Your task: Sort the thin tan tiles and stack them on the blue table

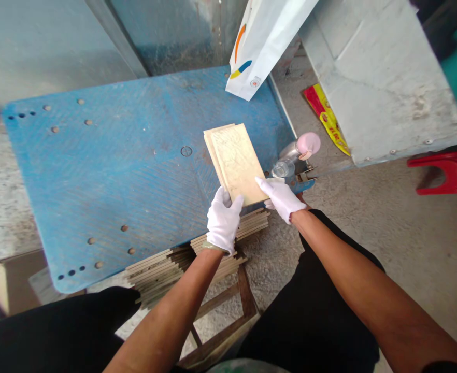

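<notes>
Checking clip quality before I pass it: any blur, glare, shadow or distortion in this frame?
Head view: even daylight, sharp on both gloved hands, left hand and right hand, and the board; white gloves near overexposed; soft shadow on the blue table far edge; wide-angle bending at borders; bag cropped.

a blue ribbed surface (108, 171) studded with bolts fills the left, backed by a grey metal wall (38, 41). the floor (399, 228) is speckled grey concrete in daylight. a red plastic stool (444, 173) stands at the right, under a pale grey panel (380, 77).
</notes>
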{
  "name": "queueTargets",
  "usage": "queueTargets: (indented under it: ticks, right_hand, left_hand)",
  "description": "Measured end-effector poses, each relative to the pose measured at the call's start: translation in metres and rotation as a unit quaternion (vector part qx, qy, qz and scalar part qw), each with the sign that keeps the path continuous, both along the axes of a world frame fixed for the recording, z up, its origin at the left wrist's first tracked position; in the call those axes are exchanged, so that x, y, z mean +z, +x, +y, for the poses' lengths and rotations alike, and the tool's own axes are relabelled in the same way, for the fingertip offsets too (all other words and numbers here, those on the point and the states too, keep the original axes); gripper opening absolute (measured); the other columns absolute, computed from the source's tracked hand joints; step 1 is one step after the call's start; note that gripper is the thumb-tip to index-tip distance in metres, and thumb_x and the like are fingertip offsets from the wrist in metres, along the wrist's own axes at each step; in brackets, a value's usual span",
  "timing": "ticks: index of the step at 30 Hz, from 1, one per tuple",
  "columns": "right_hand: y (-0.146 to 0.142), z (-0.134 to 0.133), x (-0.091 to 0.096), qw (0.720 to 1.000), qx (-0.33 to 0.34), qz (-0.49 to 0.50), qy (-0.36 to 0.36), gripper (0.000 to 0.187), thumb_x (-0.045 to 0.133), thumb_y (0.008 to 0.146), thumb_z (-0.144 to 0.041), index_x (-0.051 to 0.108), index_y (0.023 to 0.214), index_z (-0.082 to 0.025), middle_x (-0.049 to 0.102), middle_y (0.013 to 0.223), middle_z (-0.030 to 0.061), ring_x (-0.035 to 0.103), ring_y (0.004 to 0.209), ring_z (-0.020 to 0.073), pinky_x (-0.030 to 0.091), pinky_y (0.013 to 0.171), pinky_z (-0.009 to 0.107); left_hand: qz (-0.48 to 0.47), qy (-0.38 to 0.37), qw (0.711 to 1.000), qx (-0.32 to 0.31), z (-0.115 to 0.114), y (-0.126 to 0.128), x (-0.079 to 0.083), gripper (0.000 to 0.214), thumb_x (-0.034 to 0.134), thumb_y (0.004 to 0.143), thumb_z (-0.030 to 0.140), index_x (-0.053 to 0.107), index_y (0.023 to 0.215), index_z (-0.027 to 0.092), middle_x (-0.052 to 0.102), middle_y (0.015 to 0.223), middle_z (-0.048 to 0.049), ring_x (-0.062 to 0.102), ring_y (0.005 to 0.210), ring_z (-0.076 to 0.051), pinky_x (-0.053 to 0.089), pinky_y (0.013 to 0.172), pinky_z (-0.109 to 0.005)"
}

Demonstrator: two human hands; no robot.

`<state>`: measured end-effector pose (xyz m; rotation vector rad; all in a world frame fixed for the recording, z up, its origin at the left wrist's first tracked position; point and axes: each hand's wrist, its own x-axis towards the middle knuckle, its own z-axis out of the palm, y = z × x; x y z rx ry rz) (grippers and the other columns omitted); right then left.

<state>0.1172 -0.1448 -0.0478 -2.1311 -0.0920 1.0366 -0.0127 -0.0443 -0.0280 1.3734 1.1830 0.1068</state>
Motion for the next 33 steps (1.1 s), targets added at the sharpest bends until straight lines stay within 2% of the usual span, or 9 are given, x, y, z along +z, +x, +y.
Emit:
queueTargets:
  ticks: [4,8,12,15,20,22,25,27,33]
  right_hand:
    - [-0.007,0.007,0.019,0.999,-0.002,0.035,-0.008,0.06,0.053,0.074,-0.076,0.055,0.077,-0.016,0.053,0.054,-0.0013,0.05,0.041,0.008,0.042,0.037,0.016]
    - [-0.01,0.009,0.028,0.998,0.044,0.036,0.023,0.061,0.051,0.073,-0.078,0.052,0.072,-0.016,0.047,0.049,-0.0027,0.048,0.04,0.0084,0.039,0.035,0.016]
    - [-0.012,0.004,0.033,0.997,0.055,0.047,0.038,0.062,0.051,0.074,-0.077,0.055,0.075,-0.016,0.048,0.053,-0.0021,0.047,0.041,0.0088,0.037,0.035,0.018]
    - [-0.017,-0.004,0.034,0.994,0.086,0.048,0.039,0.062,0.05,0.076,-0.076,0.059,0.077,-0.014,0.052,0.058,0.0005,0.047,0.045,0.0096,0.036,0.035,0.02]
    - [-0.022,-0.014,0.034,0.985,0.15,0.08,0.01,0.062,0.053,0.076,-0.074,0.062,0.087,-0.014,0.058,0.068,0.003,0.049,0.048,0.0099,0.038,0.038,0.021]
    - [-0.017,-0.015,0.036,0.975,0.194,0.105,0.004,0.063,0.053,0.075,-0.074,0.062,0.083,-0.013,0.06,0.069,0.0037,0.051,0.051,0.0111,0.04,0.042,0.023]
    - [-0.004,-0.014,0.042,0.966,0.254,0.042,0.018,0.061,0.057,0.072,-0.075,0.06,0.068,-0.014,0.058,0.064,0.0021,0.051,0.056,0.0128,0.043,0.051,0.026]
    - [0.005,-0.013,0.046,0.971,0.233,-0.01,0.054,0.06,0.057,0.072,-0.074,0.061,0.07,-0.015,0.059,0.066,0.0023,0.054,0.062,0.0148,0.046,0.059,0.028]
    - [0.017,-0.012,0.072,0.979,0.059,0.002,0.195,0.067,0.052,0.077,-0.073,0.06,0.115,-0.018,0.067,0.101,0.0096,0.062,0.092,0.0228,0.052,0.076,0.035]
  left_hand:
    - [-0.003,-0.016,1.0,0.011,0.017,0.006,-0.003,0.057,0.066,0.079,0.047,0.058,0.12,0.009,0.071,0.097,-0.0102,0.066,0.092,-0.024,0.051,0.086,-0.034]
    - [-0.097,-0.137,0.986,0.016,0.037,0.016,-0.007,0.041,0.066,0.079,0.044,0.067,0.101,0.01,0.071,0.095,-0.0099,0.066,0.089,-0.024,0.054,0.08,-0.031]
    - [-0.203,-0.345,0.914,0.072,0.051,0.028,-0.014,0.035,0.061,0.085,0.034,0.064,0.111,0.01,0.07,0.101,-0.0107,0.066,0.094,-0.024,0.053,0.089,-0.037]
    - [-0.247,-0.415,0.87,0.106,0.056,0.033,-0.024,0.037,0.059,0.086,0.029,0.061,0.118,0.01,0.069,0.106,-0.0113,0.065,0.098,-0.025,0.052,0.093,-0.041]
    - [-0.215,-0.436,0.862,0.145,0.05,0.025,-0.036,0.042,0.066,0.08,0.024,0.06,0.119,0.011,0.068,0.107,-0.0122,0.065,0.099,-0.027,0.052,0.093,-0.042]
    - [-0.219,-0.437,0.859,0.152,0.045,0.016,-0.033,0.043,0.069,0.078,0.026,0.06,0.119,0.013,0.068,0.107,-0.0114,0.065,0.098,-0.027,0.053,0.092,-0.043]
    - [-0.237,-0.405,0.869,0.158,0.037,0.003,-0.022,0.043,0.071,0.077,0.029,0.062,0.116,0.014,0.069,0.106,-0.01,0.065,0.098,-0.026,0.054,0.091,-0.042]
    - [-0.243,-0.368,0.886,0.145,0.032,-0.004,-0.01,0.045,0.074,0.075,0.031,0.063,0.114,0.014,0.069,0.107,-0.0096,0.065,0.097,-0.026,0.054,0.091,-0.04]
    - [-0.208,-0.301,0.929,0.056,-0.001,-0.015,0.029,0.047,0.079,0.068,0.038,0.067,0.107,0.014,0.069,0.107,-0.0083,0.066,0.092,-0.023,0.055,0.085,-0.035]
